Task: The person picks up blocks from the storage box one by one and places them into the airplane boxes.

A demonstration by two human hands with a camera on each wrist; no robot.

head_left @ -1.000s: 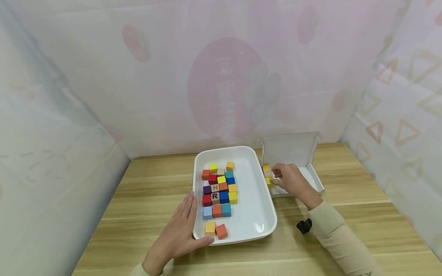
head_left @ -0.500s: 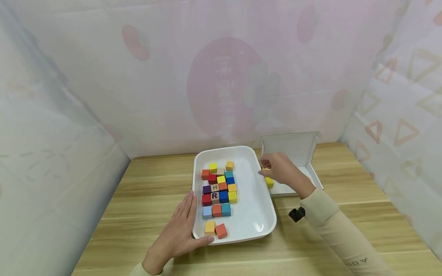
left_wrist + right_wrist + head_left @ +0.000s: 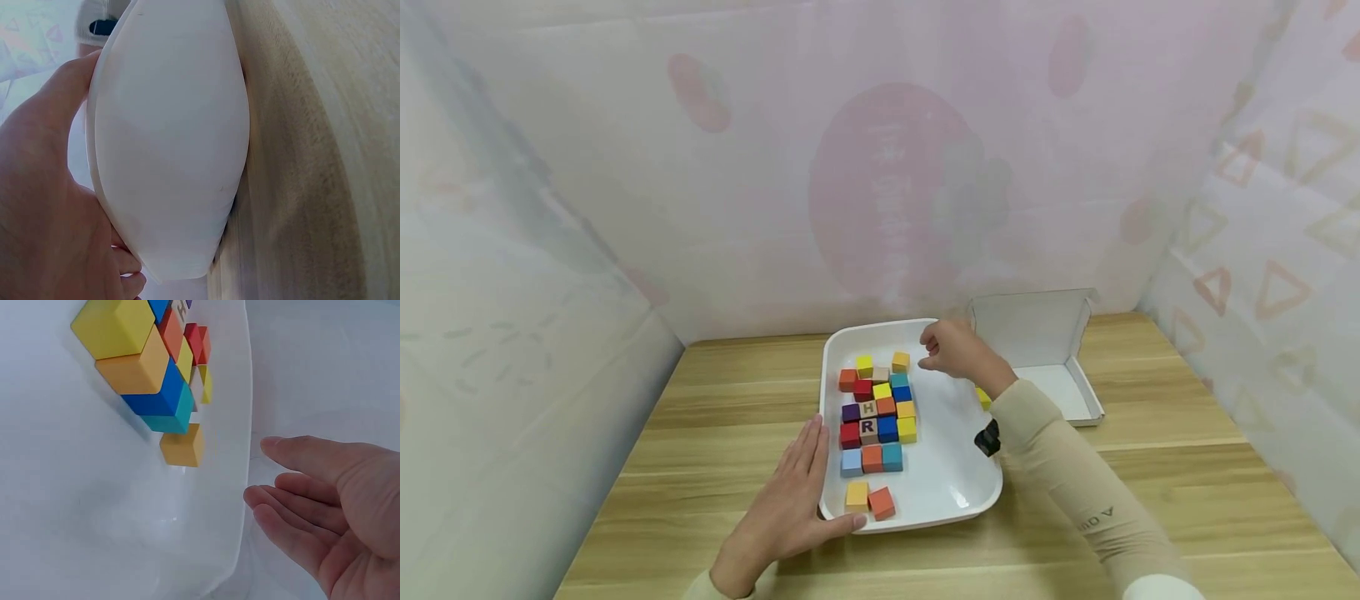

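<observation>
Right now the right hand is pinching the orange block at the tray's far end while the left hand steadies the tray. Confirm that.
Not quite. The right hand holds nothing: the right wrist view shows its fingers relaxed beside the orange block. The left hand does steady the tray.

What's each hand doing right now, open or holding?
Left hand: open, resting against the white tray.
Right hand: open, empty, above the tray.

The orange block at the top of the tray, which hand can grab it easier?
Probably the right hand. It hovers open and empty just beside the orange block, while the left hand rests against the white tray at its near corner, far from that block.
</observation>
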